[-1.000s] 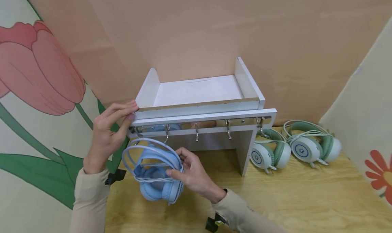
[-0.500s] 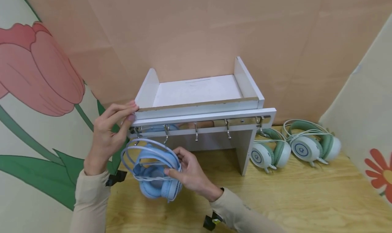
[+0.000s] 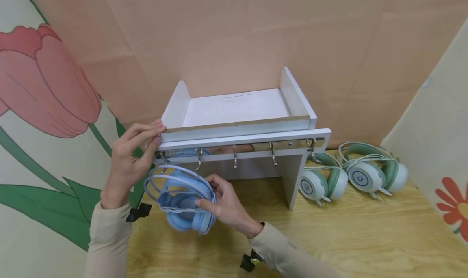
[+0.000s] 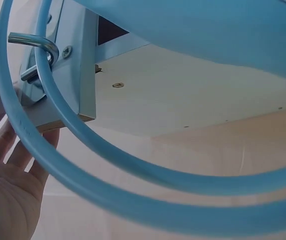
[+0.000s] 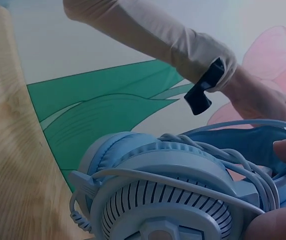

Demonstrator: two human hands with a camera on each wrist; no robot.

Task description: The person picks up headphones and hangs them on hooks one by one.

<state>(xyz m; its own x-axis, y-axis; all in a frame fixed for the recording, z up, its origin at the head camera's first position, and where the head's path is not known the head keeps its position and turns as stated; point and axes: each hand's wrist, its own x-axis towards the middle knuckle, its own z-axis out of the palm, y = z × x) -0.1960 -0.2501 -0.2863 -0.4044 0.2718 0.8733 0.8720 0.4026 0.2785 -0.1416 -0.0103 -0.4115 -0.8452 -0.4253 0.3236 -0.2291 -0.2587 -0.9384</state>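
My right hand (image 3: 230, 205) holds a pair of light blue headphones (image 3: 183, 184) by the side of the headband, thumb in front. White cable is wound across them, and the ear cups (image 5: 163, 200) hang downward. Two thin headband tubes (image 4: 107, 150) arch close to the leftmost hook (image 4: 32, 40); whether they rest on it I cannot tell. My left hand (image 3: 131, 160) grips the left end of the white hook rack (image 3: 237, 130), fingers over the top edge and thumb at the front. Several metal hooks (image 3: 235, 156) line the rack's front board.
Two pairs of white and green headphones (image 3: 323, 180) (image 3: 376, 170) lie on the wooden table (image 3: 347, 237), right of the rack. A tan backdrop (image 3: 237, 34) stands behind. A tulip-printed panel (image 3: 47, 79) borders the left side, and a flower-printed panel (image 3: 438, 148) the right.
My right hand and the blue headphones have shifted slightly left and up toward the leftmost hook. The left hand stays on the rack's end.
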